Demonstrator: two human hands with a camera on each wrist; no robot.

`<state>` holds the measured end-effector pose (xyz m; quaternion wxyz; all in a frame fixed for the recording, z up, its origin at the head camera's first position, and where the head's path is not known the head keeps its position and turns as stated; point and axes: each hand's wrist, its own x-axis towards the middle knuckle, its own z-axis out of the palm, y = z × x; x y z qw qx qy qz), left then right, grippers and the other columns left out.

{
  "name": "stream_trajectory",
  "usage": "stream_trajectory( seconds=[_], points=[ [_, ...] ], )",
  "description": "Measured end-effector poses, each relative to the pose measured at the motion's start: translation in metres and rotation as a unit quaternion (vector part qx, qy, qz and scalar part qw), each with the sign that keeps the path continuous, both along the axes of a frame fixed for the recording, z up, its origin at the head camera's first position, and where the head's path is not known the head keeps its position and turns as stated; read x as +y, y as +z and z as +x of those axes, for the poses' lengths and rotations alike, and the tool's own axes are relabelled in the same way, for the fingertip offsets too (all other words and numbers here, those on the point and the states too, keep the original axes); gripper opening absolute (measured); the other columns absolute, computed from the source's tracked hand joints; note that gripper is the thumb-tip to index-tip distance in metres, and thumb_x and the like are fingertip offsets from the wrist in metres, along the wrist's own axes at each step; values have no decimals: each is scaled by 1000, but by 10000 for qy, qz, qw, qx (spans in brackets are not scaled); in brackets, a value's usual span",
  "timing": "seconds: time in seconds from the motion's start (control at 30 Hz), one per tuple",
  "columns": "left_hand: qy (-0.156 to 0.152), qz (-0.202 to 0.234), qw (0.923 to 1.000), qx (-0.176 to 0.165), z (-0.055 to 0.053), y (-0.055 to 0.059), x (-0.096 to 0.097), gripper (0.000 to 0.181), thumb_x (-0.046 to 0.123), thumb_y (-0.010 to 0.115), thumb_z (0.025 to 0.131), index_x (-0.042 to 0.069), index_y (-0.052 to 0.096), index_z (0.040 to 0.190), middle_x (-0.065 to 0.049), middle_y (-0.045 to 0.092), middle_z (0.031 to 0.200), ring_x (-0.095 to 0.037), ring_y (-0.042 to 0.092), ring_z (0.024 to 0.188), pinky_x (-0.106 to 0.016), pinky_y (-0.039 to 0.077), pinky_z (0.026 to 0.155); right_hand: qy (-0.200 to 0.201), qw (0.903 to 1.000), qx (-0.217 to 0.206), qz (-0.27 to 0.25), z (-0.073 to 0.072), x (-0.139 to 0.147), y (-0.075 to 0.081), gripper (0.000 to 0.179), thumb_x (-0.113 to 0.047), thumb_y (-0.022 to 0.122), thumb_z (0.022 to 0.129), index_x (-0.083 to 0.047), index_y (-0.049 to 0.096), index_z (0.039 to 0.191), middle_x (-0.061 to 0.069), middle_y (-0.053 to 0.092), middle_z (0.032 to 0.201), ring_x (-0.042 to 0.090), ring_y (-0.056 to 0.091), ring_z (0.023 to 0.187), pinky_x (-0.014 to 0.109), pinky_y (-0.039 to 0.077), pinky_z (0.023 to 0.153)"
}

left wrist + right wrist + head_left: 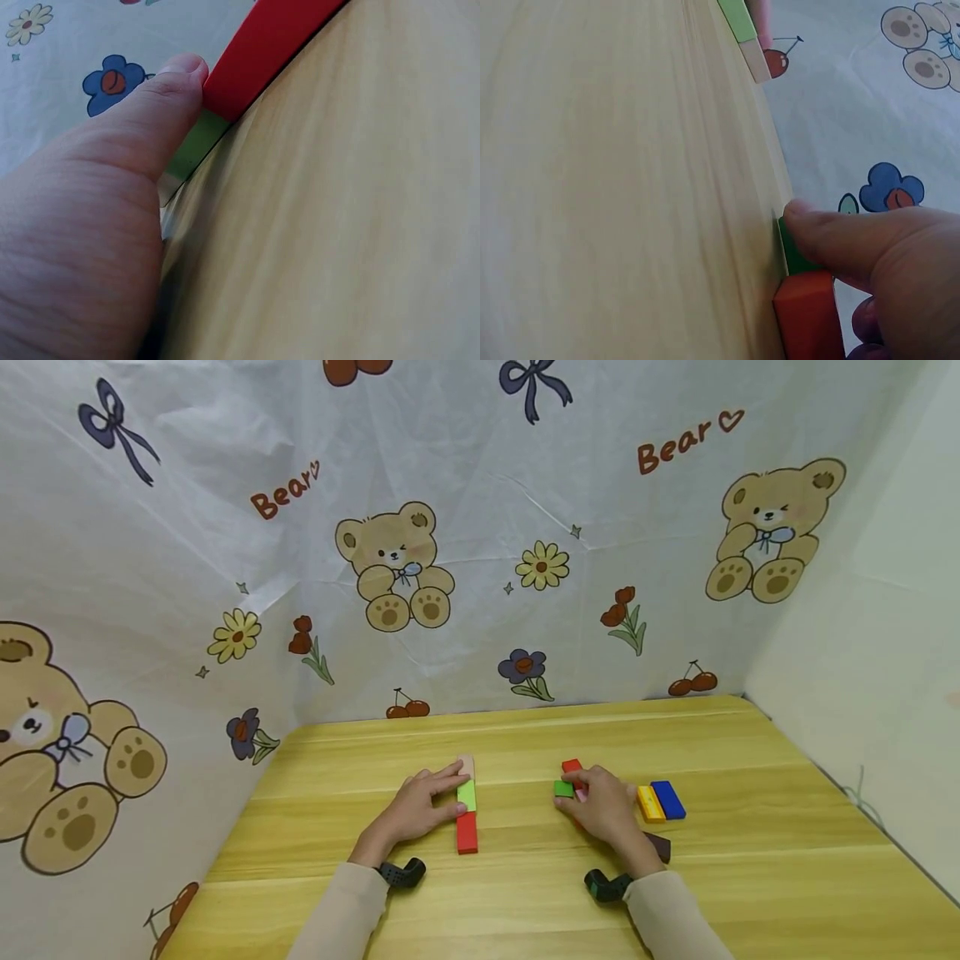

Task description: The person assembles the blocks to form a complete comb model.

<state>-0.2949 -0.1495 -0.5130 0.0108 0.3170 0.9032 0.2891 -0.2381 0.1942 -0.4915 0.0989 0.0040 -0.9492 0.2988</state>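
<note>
My left hand (420,808) lies beside a straight row made of a beige block (467,766), a light green block (467,795) and a red block (467,833). Its extended fingers and thumb touch the row's left side, the thumb (169,94) near where light green meets red. Farther right, my right hand (602,806) pinches a small green block (563,788) between thumb and index finger. Another red block (572,766) lies just behind that hand. Under it a pink block (582,795) partly shows. Close to the green block is a red block (810,315), mostly covered in the head view.
To the right of my right hand lie a yellow block (651,804) and a blue block (668,800), side by side. A dark brown block (658,846) sits by the right wrist, partly hidden. A bear-print sheet (480,635) stands along the back of the wooden table (517,902).
</note>
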Motion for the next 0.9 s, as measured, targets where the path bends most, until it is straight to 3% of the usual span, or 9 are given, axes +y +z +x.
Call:
stream_trajectory(
  seconds=[0.3, 0.6, 0.9],
  points=[
    [68, -5, 10000, -64, -1, -2, -1, 64, 65, 57, 92, 36, 49, 149, 17, 31, 163, -8, 49, 113, -42, 31, 101, -56, 9999, 90, 48, -1, -4, -4, 32, -33, 84, 82, -22, 77, 110, 5, 68, 101, 23, 62, 90, 45, 20, 78],
    [22, 56, 9999, -83, -2, -2, 0, 65, 64, 57, 93, 34, 49, 149, 14, 31, 163, -11, 49, 116, -46, 30, 105, 0, 9999, 128, 32, 0, -5, -1, 31, -30, 85, 81, -18, 77, 109, 6, 68, 102, 25, 61, 93, 48, 21, 81],
    [39, 36, 10000, -34, -2, -2, -1, 66, 67, 55, 92, 34, 49, 149, 15, 31, 163, -8, 49, 109, -40, 32, 97, 64, 9996, 262, -62, -1, -6, -1, 32, -30, 85, 81, -18, 75, 109, 6, 68, 103, 25, 61, 95, 49, 22, 84]
  ],
)
